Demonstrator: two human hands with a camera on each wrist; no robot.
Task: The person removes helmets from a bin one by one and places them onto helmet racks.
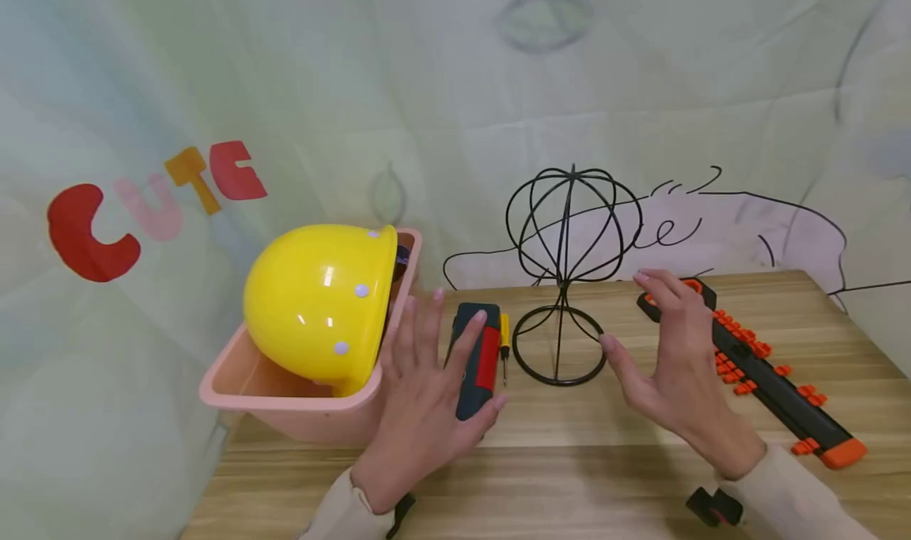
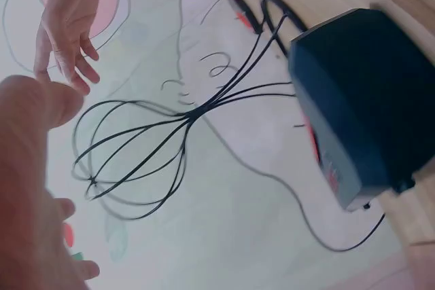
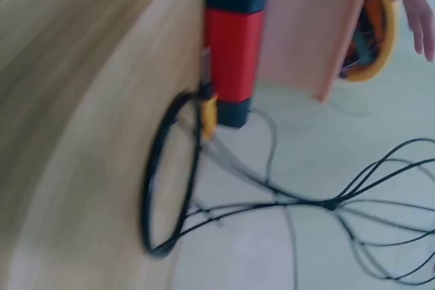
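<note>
So nothing's actually been picked up yet as far as I can tell: the black wire hat stand (image 1: 565,275) sits upright on the worktop (image 1: 619,453) right between the two hands, and the yellow hard hat (image 1: 320,299) is tipped on its side in the pink tub (image 1: 285,402) just off the left hand's outer side, so I'd say pretty much all of the work is left to do. The left hand (image 1: 434,382) is flat and spread, fingers straight, hovering over or lightly on the dark blue and red tool case (image 1: 475,358), can't tell which, gripping nothing. The right hand (image 1: 676,358) is open too, fingers relaxed and slightly bent, thumb near the stand's base ring, holding nothing, with the black and orange tool rail (image 1: 761,370) just behind it
</note>
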